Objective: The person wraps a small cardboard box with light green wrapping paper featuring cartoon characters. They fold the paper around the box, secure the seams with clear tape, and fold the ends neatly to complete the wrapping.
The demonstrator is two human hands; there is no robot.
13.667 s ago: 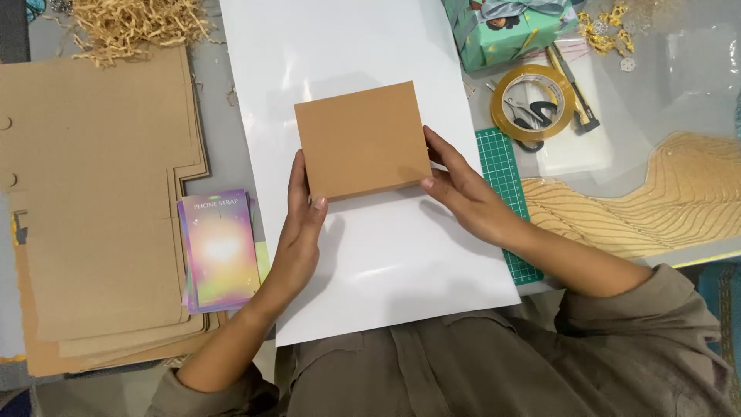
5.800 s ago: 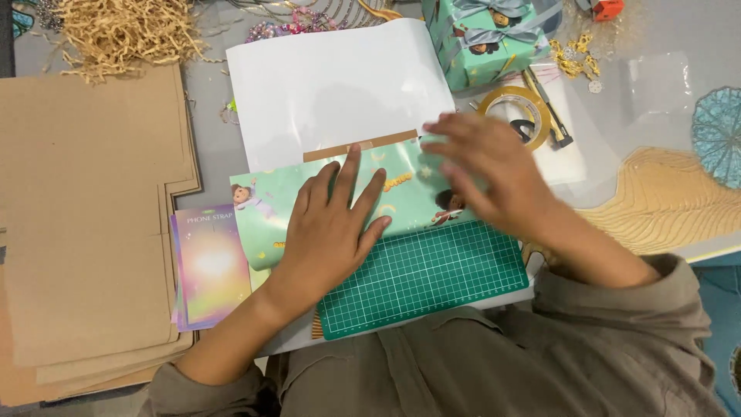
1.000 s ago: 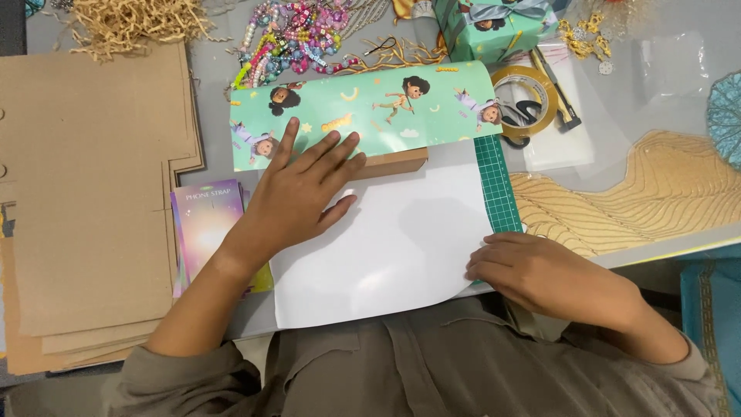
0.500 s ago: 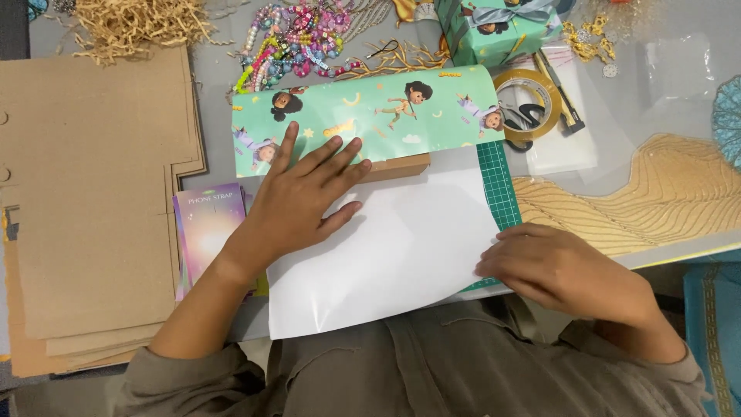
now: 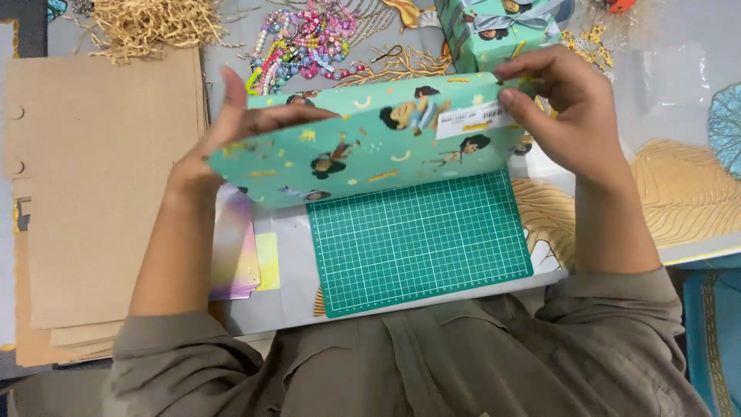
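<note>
Both hands are up on the mint-green wrapping paper (image 5: 370,147), a sheet printed with small cartoon figures, and it is lifted off the counter (image 5: 293,297), tilted over the far edge of the green cutting mat (image 5: 421,243). The left hand (image 5: 243,127) grips the paper's left end, thumb raised at the far edge and fingers curled across the top. The right hand (image 5: 567,116) pinches the right end, fingertips closed just beside a white sticker (image 5: 475,120) on the sheet. The mat lies flat in the middle, near the person's body. To the left sits a stack of brown cardboard sheets (image 5: 108,193), and a pastel card (image 5: 235,251) lies between it and the mat. On the far side: a pile of coloured beads (image 5: 305,46), straw-like shredded paper (image 5: 150,23), and a wrapped box with a ribbon (image 5: 502,27), just beyond the right hand
</note>
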